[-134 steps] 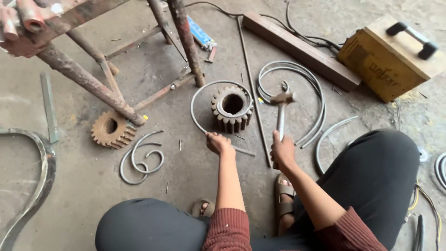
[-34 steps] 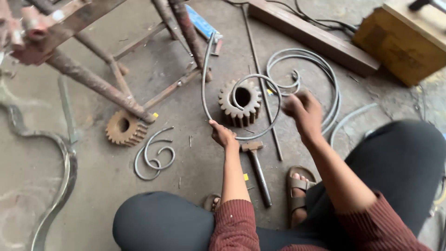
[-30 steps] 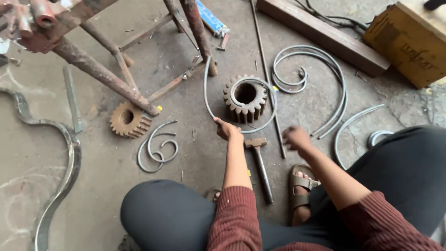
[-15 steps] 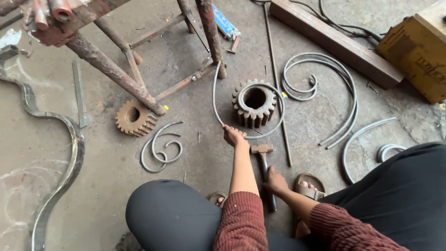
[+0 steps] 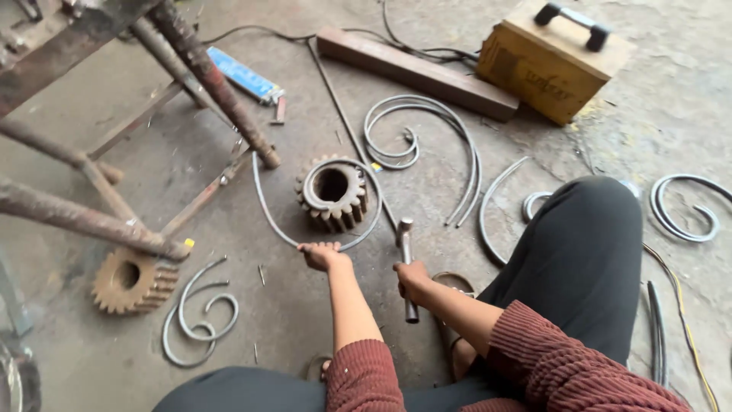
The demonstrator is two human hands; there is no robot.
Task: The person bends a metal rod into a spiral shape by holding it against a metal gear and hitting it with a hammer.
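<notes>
So the left hand (image 5: 324,255) is clamped down on the bent metal rod (image 5: 268,217) that curls around the rusty gear (image 5: 332,192) sitting on the concrete floor (image 5: 91,130). The right hand (image 5: 414,278) is wrapped around the handle of a hammer (image 5: 406,263), head up near the gear. Another gear (image 5: 131,281) lies left by a small scroll (image 5: 200,311), and a yellow box (image 5: 555,62) sits up top.
</notes>
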